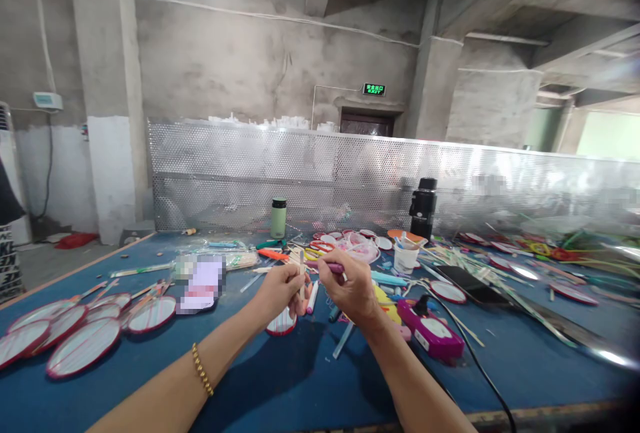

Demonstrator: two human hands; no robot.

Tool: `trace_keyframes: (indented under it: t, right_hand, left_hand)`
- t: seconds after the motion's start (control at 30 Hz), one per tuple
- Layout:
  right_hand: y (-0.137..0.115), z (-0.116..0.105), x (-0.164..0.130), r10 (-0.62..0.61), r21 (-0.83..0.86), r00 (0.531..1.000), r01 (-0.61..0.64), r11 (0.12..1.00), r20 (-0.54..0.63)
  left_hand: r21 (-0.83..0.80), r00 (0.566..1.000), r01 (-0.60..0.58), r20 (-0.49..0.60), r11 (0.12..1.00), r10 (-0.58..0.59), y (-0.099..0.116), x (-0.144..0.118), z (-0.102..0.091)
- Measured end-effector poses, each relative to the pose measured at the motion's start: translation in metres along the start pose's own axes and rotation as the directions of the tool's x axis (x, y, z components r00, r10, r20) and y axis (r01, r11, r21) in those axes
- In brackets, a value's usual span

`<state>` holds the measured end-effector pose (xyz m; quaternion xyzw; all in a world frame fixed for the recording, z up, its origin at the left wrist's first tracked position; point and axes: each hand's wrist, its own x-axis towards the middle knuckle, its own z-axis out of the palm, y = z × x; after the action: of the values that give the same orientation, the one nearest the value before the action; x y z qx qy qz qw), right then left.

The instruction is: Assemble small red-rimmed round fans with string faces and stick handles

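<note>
L hand [280, 289] pinches thin pale fan handle stick [302, 273] upright, red-rimmed round fan head [281, 323] hanging just below it. R hand [350, 286] grips purple pen-like tool [334, 266] w/ tip near stick. Best keep stick steady, wrists close, over blue felt table [280, 379].

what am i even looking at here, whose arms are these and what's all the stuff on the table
This is one picture from a camera worn on a person's head, looking forward and down, so the two bare arms are the wearer's own. The left hand, with a bead bracelet on its wrist, holds a small round fan upright by its pale stick. The right hand grips a purple pen-like tool beside that stick. They work over a blue table. On it lie more red-rimmed fans at left, a green bottle, a black flask, a white cup and a purple device with a cable.
</note>
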<state>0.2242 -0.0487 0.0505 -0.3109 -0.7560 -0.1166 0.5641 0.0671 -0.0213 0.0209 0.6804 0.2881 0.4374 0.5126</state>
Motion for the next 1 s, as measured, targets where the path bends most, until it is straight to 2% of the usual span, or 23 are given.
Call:
trace_keyframes:
  t: [1.0]
  right_hand:
    - [0.0030, 0.0000, -0.0009, 0.015, -0.008, 1.000, -0.015, 1.000, 0.010]
  left_hand:
    - [-0.006, 1.000, 0.001, -0.010, 1.000, -0.001, -0.0023, 0.0014, -0.0011]
